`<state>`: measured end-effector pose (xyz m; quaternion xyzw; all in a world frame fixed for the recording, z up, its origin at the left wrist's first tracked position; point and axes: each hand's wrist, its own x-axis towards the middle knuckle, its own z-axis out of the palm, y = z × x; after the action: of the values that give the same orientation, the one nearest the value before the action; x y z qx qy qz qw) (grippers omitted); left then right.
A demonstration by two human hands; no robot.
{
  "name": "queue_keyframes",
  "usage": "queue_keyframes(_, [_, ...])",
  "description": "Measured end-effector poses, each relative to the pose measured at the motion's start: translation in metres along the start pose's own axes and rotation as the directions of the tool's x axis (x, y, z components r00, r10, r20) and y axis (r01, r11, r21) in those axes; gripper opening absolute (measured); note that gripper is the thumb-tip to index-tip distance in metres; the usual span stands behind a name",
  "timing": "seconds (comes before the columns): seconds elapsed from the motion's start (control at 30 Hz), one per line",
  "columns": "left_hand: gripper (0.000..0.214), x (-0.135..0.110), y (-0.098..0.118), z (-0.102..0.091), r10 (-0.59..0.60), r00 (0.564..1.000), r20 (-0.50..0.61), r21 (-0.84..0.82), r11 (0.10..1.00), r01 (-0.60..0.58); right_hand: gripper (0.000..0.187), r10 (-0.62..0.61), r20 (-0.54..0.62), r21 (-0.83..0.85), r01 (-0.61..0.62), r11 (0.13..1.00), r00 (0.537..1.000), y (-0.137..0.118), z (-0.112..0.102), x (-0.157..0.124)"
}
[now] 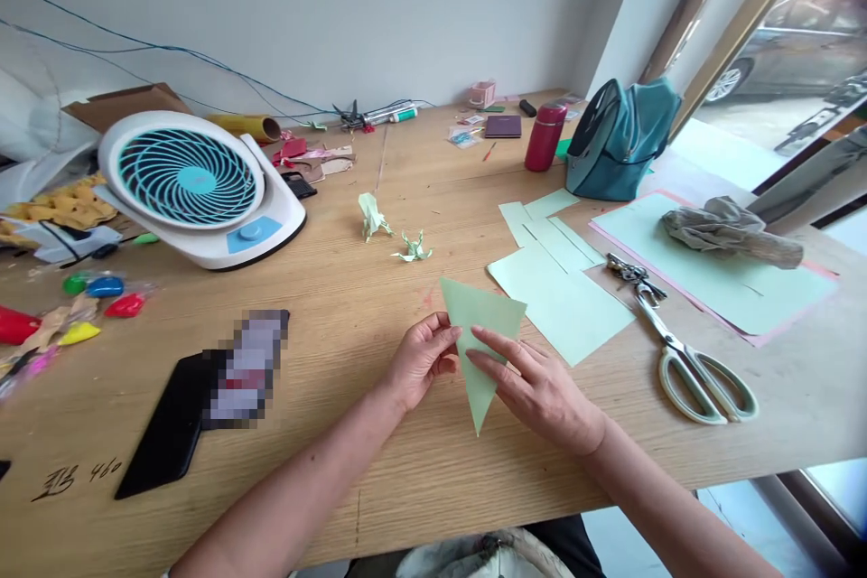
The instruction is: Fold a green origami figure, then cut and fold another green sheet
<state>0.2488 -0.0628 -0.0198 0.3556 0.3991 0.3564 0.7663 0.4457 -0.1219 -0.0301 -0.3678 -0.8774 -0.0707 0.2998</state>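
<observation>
A light green sheet of paper folded into a triangle (493, 312) is held just above the wooden table, one point aimed down toward me. My left hand (426, 357) pinches its left edge between thumb and fingers. Across its face lie the index and middle fingers of my right hand (538, 384); that thumb is hidden behind the paper. Beyond my hands stand two small folded paper figures, a taller one (371, 215) and a lower one with pointed limbs (413, 246). Flat green paper (573, 307) lies right of my hands.
Scissors (694, 370) and keys (633, 273) lie at the right, near stacked sheets (731, 289) bearing a crumpled cloth-like bundle (731, 230). A red bottle (545, 137) and teal bag (616, 144) stand behind. At left are a fan (196, 185) and a black phone-like object (166, 415).
</observation>
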Motion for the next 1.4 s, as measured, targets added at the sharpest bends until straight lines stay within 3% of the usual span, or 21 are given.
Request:
queue_keyframes(0.13, [0.037, 0.015, 0.002, 0.021, -0.065, 0.992, 0.111, 0.088, 0.995, 0.056, 0.046, 0.117, -0.016, 0.068, -0.116, 0.991, 0.993, -0.006, -0.015, -0.021])
queue_keyframes(0.33, [0.035, 0.026, -0.012, 0.038, -0.061, 0.984, 0.169, 0.204, 0.979, 0.026, 0.052, 0.297, -0.03, 0.105, -0.292, 0.951, 0.954, -0.022, -0.023, -0.044])
queue_keyframes(0.67, [0.045, 0.023, -0.016, 0.034, -0.059, 0.968, 0.245, 0.263, 0.965, -0.008, 0.059, 0.378, -0.081, 0.077, -0.372, 0.925, 0.922, -0.028, -0.022, -0.054])
queue_keyframes(0.83, [0.057, 0.021, -0.016, 0.031, 0.021, 0.961, 0.274, 0.236, 0.968, -0.089, 0.056, 0.489, -0.166, 0.16, -0.466, 0.87, 0.856, -0.031, -0.02, -0.054])
queue_keyframes(1.0, [0.057, 0.023, -0.016, 0.028, 0.028, 0.956, 0.29, 0.159, 0.984, -0.077, 0.055, 0.432, -0.102, 0.169, -0.413, 0.895, 0.896, -0.034, -0.018, -0.055])
queue_keyframes(1.07, [0.057, 0.023, -0.016, 0.028, 0.061, 0.967, 0.248, 0.152, 0.983, -0.101, 0.049, 0.478, -0.123, 0.257, -0.437, 0.862, 0.87, -0.034, -0.018, -0.052])
queue_keyframes(1.13, [0.058, 0.022, -0.018, 0.03, 0.107, 0.973, 0.206, 0.163, 0.976, -0.142, 0.035, 0.621, -0.194, 0.406, -0.514, 0.755, 0.759, -0.033, -0.018, -0.047])
queue_keyframes(1.23, [0.061, 0.021, -0.022, 0.031, 0.179, 0.967, 0.182, 0.186, 0.959, -0.213, 0.014, 0.866, -0.229, 0.702, -0.541, 0.464, 0.445, -0.029, -0.015, -0.04])
queue_keyframes(1.3, [0.063, 0.023, -0.025, 0.029, 0.228, 0.959, 0.169, 0.196, 0.946, -0.26, 0.013, 0.963, -0.1, 0.878, -0.434, 0.204, 0.25, -0.027, -0.01, -0.037])
queue_keyframes(1.33, [0.065, 0.025, -0.026, 0.028, 0.258, 0.954, 0.155, 0.201, 0.937, -0.286, 0.013, 0.984, -0.008, 0.931, -0.357, 0.073, 0.179, -0.026, -0.008, -0.036])
queue_keyframes(1.4, [0.07, 0.028, -0.027, 0.024, 0.323, 0.939, 0.117, 0.212, 0.916, -0.341, 0.014, 0.985, 0.15, 0.968, -0.213, -0.13, 0.081, -0.026, -0.005, -0.035])
